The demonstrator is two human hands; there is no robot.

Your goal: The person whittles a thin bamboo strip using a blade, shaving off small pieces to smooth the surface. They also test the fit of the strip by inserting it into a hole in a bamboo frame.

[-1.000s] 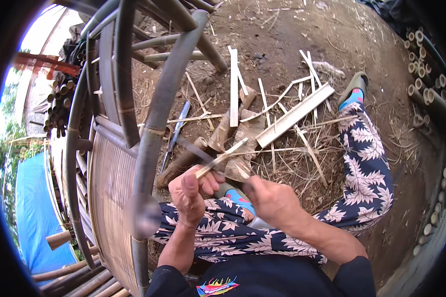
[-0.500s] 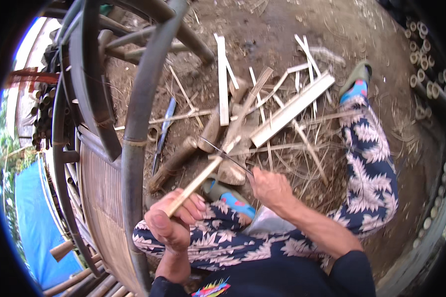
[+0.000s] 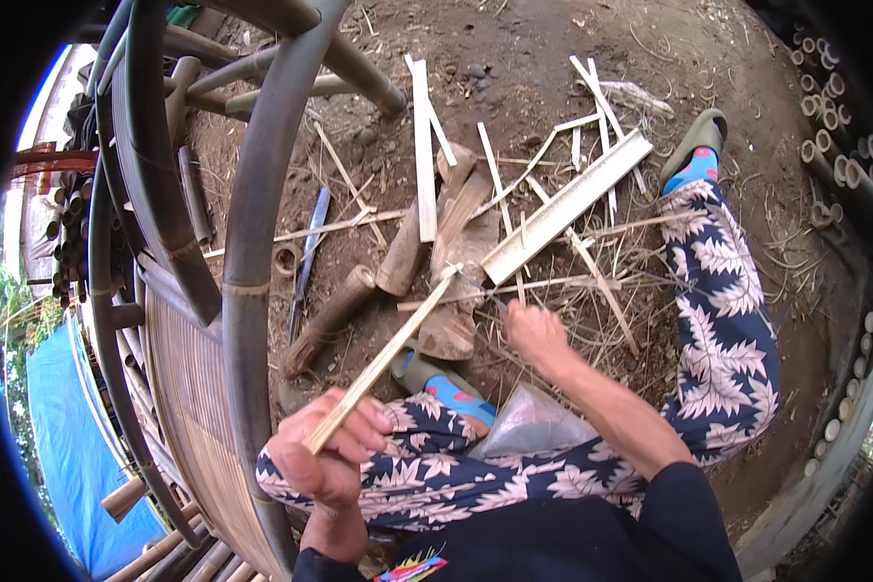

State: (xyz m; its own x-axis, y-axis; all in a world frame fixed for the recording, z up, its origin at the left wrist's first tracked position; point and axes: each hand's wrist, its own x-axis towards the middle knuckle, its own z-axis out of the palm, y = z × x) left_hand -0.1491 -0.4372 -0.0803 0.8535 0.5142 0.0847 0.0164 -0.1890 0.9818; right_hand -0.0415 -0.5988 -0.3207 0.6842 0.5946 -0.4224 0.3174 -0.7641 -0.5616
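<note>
My left hand (image 3: 330,448) is closed around the near end of a pale bamboo strip (image 3: 383,357), which slants forward and right. The strip's far tip lies over a wooden chopping block (image 3: 448,332) on the ground. My right hand (image 3: 541,339) is closed on a knife (image 3: 498,303); its handle is hidden in the fist. The blade, thin and hard to make out, points toward the strip's tip. Just beyond, a wide split bamboo piece (image 3: 570,207) leans with its near end by the block.
A bamboo bench (image 3: 252,281) rises close on my left. Loose bamboo strips (image 3: 424,155), short logs (image 3: 330,318) and a long blue-and-dark tool (image 3: 310,254) lie on the dirt. A clear plastic bag (image 3: 535,423) sits by my legs. Bamboo poles (image 3: 834,116) are stacked far right.
The knife blade, earlier crossing the strip near its far end, is now at the tip. My right hand has moved forward and slightly right; my left has drawn back a little with the strip.
</note>
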